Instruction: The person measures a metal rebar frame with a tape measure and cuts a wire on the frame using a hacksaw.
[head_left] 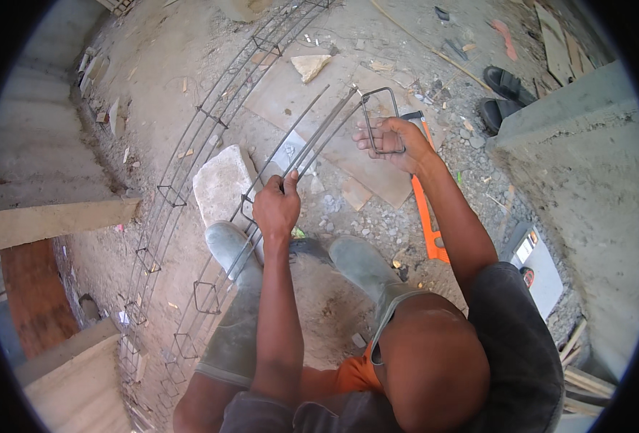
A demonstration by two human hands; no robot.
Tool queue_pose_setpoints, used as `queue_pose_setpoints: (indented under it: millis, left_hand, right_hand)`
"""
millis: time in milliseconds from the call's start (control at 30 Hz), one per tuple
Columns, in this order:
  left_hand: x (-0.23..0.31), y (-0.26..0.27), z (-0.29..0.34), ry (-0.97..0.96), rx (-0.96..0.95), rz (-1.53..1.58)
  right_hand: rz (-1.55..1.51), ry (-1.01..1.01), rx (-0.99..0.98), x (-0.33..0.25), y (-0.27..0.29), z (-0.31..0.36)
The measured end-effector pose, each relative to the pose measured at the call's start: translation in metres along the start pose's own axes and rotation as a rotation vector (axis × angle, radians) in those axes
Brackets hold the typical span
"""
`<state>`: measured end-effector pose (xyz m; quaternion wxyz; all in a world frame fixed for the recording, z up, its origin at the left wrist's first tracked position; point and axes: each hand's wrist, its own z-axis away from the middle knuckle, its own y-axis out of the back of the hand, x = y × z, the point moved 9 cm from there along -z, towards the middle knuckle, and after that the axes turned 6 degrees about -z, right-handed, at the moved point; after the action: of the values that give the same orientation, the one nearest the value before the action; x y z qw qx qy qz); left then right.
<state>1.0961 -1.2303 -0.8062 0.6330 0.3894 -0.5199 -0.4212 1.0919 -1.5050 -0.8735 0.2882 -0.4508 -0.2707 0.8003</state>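
My left hand (277, 208) is closed around the long thin steel rods (311, 148) of a rebar cage, which slant from lower left to upper middle. Near their far end, my right hand (397, 144) holds a rectangular bent-wire stirrup (381, 92); its upper side stands just beside the rod tips. Further stirrups (205, 297) sit along the rods toward the lower left. A pale stone block (222, 180) lies under the rods, close to my left boot (225, 249). Partly behind my right hand and forearm is an orange-framed saw (425, 209) on the ground.
Another long rebar cage (202, 115) runs along the left. Dark sandals (508, 85) lie at the upper right by a concrete block (572, 130). A grey flat panel (543, 278) rests at the right. Gravel, a broken stone (310, 66) and boards (559, 43) surround me.
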Motion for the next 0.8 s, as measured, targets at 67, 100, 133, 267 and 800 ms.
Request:
queue_pose_setpoints:
  millis: [67, 100, 133, 267, 800]
  left_hand:
    - [0.001, 0.004, 0.0, -0.011, 0.028, 0.015]
    - [0.001, 0.003, 0.0, 0.002, 0.016, 0.0]
    - [0.002, 0.002, -0.001, 0.012, -0.001, -0.015]
    - [0.005, -0.002, -0.001, -0.007, 0.024, 0.0]
    - [0.005, 0.004, 0.001, -0.054, 0.032, 0.032]
  right_hand:
    - [0.238, 0.055, 0.153, -0.029, 0.002, 0.011]
    - [0.36, 0.082, 0.234, -0.041, 0.005, 0.017]
    - [0.483, 0.139, 0.284, -0.05, 0.005, 0.021]
    - [0.241, 0.44, 0.193, -0.042, 0.023, 0.032]
    - [0.735, 0.397, 0.504, -0.131, 0.032, -0.003]
